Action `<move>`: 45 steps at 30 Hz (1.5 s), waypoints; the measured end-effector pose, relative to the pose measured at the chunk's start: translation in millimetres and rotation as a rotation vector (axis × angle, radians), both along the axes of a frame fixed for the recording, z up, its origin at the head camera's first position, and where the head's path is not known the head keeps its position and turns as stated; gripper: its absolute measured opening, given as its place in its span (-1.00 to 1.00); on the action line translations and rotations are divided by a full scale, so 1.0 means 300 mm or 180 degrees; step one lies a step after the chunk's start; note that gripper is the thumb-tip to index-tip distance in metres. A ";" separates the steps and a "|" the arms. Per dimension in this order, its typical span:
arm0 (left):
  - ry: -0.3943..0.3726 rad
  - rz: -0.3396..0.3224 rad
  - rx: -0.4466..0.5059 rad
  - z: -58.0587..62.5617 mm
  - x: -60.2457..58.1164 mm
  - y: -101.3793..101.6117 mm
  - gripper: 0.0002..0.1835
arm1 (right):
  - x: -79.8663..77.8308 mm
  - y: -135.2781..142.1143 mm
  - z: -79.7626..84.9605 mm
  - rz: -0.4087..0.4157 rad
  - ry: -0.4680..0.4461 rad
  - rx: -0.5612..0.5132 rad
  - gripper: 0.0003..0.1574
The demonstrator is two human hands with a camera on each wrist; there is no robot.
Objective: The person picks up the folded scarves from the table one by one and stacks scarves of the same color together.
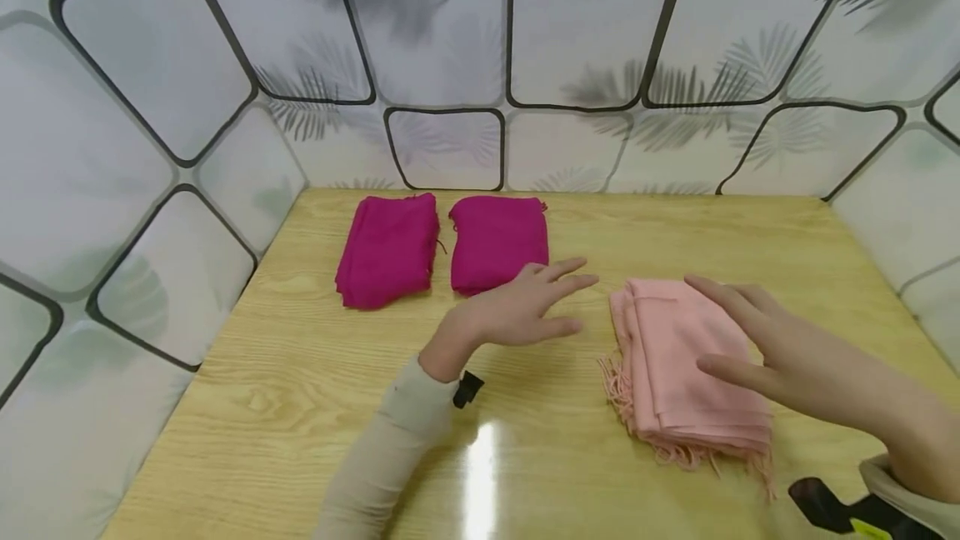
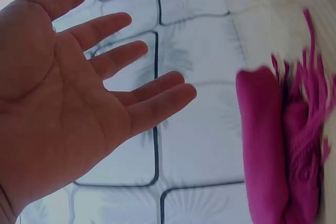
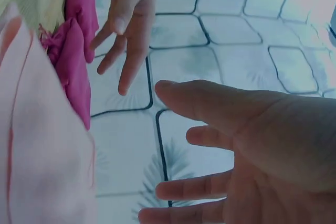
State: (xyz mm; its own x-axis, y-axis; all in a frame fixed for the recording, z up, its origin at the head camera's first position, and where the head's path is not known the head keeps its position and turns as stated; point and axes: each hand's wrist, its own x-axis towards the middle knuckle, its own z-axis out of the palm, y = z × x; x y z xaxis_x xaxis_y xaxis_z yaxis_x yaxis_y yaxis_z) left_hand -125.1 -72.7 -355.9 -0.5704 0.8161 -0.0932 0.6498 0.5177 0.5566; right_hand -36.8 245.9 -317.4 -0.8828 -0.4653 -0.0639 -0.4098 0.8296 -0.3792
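Left hand hovers, fingers spread, near 2 folded magenta cloths; right hand, fingers outstretched, hovers above a folded pink cloth on the desk.

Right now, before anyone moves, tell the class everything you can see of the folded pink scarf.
The pink scarf is plain, pale and soft-looking, apparently woven cloth. It is folded into a neat, roughly rectangular stack, its layers showing along the left and near edges, where a stringy fringe spills out. It lies flat on the wood-grain table, right of centre. The person's right grip hovers over its right side, fingers apart from the cloth, hiding part of it.
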 end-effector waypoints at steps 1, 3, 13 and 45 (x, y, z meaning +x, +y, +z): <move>0.0053 0.0049 0.0043 0.001 -0.011 -0.021 -0.30 | -0.001 -0.016 0.011 0.0039 0.0018 0.0046 0.06; 0.0109 0.0174 0.0093 0.004 -0.031 -0.062 -0.32 | -0.001 -0.055 0.034 0.0109 0.0080 0.0127 0.03; 0.0470 0.0949 -0.0054 -0.040 -0.144 -0.199 -0.25 | 0.030 -0.292 0.108 0.0300 0.0288 -0.0089 -0.08; -0.0162 0.1257 0.0191 -0.165 -0.286 -0.264 -0.38 | -0.361 -0.691 -0.115 -0.0904 0.0019 -0.2465 -0.33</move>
